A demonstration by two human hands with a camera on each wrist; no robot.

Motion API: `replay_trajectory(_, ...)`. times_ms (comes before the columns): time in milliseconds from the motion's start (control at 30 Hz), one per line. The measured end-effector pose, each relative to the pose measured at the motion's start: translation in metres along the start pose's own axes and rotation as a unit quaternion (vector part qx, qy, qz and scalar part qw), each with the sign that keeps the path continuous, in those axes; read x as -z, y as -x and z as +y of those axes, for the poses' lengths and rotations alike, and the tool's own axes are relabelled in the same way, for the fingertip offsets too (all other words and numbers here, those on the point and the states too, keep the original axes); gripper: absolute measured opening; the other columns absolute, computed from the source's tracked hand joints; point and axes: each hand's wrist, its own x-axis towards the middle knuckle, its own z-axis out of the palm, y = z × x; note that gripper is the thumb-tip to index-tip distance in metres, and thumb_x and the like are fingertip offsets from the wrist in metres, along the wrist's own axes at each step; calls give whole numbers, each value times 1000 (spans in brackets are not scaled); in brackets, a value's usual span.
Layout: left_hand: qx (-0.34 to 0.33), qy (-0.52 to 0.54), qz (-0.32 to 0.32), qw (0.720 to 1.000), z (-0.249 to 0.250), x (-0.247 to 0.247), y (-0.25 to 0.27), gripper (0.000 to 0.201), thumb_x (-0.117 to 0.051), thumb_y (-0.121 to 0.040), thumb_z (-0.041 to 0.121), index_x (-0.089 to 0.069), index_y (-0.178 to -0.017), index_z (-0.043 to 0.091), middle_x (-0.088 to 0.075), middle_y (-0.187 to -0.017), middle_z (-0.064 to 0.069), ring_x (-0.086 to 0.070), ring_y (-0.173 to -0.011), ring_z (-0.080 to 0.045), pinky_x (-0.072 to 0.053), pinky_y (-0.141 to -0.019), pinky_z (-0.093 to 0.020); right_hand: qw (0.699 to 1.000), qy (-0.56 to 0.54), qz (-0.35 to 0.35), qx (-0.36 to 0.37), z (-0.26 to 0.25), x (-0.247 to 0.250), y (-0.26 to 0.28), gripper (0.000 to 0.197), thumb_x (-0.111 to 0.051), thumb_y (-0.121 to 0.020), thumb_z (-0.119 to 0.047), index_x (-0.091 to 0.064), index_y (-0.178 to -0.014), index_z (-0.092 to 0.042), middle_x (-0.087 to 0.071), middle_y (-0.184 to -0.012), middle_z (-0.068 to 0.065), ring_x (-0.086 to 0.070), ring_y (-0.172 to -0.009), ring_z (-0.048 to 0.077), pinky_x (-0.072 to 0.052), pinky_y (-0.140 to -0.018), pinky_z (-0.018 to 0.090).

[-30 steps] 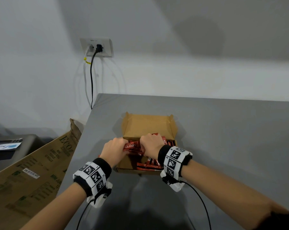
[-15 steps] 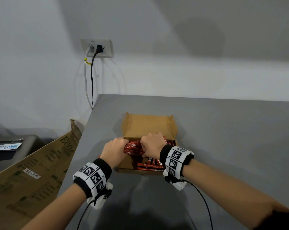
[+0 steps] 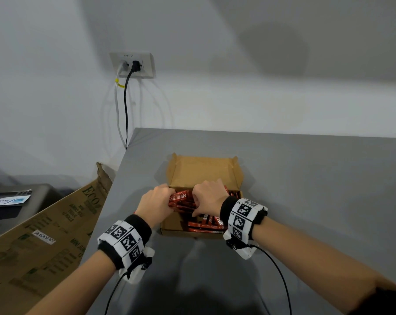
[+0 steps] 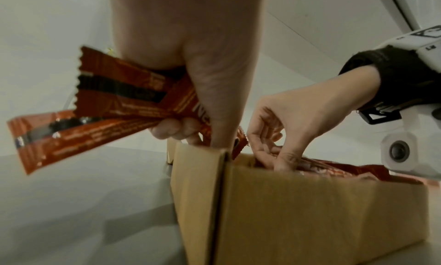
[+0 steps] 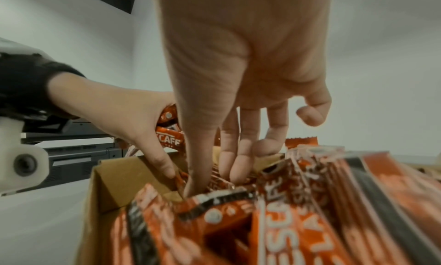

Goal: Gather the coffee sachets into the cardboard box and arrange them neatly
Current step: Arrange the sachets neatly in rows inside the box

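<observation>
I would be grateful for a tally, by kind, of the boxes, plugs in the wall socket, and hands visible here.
Box on the table: 1
Carton leaning beside the table: 1
Plugs: 2, white plug and black plug
Hands: 2, left hand and right hand
Total: 6
The sachets overlap too much to count.
</observation>
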Motion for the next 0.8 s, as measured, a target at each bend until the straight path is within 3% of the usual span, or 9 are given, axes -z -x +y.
replay_trajectory(167,-12,21,-21,999,-3,9,-4,20,-67,-77,25,-62,-94,16,-57,-92,-2,-59,-84,-22,-50,-74,-34,1000,0,17,-2,3,2,1,41,-72,-69,-55,-49,-72,-21,-65,-86,-1,-57,-81,20,-34,-84,40)
replay_trajectory(300,-16,44,-8,999,-3,8,-6,11,-62,-82,18,-62,-90,12,-58,-89,-4,-59,-80,-22,-49,-70,-30,1000,-10,6,-6,4,-4,4,32,-68,-77,-49,-55,-78,-20,-65,-89,-1,-57,-83,20,-34,-87,39)
replay_trajectory(400,-16,149,35,988,3,9,-6,8,-57,-86,12,-58,-80,7,-55,-73,-1,-55,-67,-16,-41,-58,-16,994,-70,80,-26,4,-4,5,30,-54,-90,-44,-58,-104,-18,-66,-95,-1,-60,-90,19,-40,-94,41)
replay_trajectory(500,-23,280,-2,960,13,15,1,15,-54,-91,14,-56,-81,4,-57,-62,-3,-52,-49,-9,-44,-50,-18,971,-188,149,-10,7,1,8,50,-51,-92,-40,-39,-134,-15,-63,-110,1,-60,-96,17,-46,-91,36)
replay_trajectory(567,-35,343,-37,938,17,19,4,15,-53,-93,15,-54,-81,7,-58,-58,-4,-54,-42,-11,-48,-47,-23,947,-293,132,27,8,7,9,38,-53,-93,-30,-45,-127,-14,-63,-107,1,-59,-91,11,-50,-84,30)
replay_trajectory(667,-29,365,-49,929,18,22,4,15,-52,-93,17,-53,-85,4,-58,-59,-5,-54,-42,-14,-48,-45,-25,920,-353,154,67,12,14,12,15,-61,-89,-20,-60,-103,-13,-60,-85,-11,-54,-74,-6,-42,-67,9)
replay_trajectory(733,-30,348,-52,936,18,24,3,11,-54,-92,15,-55,-87,5,-57,-59,-2,-52,-43,-13,-47,-43,-25,910,-377,156,77,12,18,17,16,-64,-87,-20,-63,-100,-12,-56,-79,-18,-54,-68,-11,-41,-57,5)
replay_trajectory(800,-32,341,-58,938,18,26,3,5,-58,-89,16,-58,-88,11,-57,-58,1,-52,-43,-14,-46,-41,-24,904,-398,141,72,13,21,21,16,-60,-90,-22,-64,-100,-10,-57,-81,-14,-59,-70,-4,-44,-51,8)
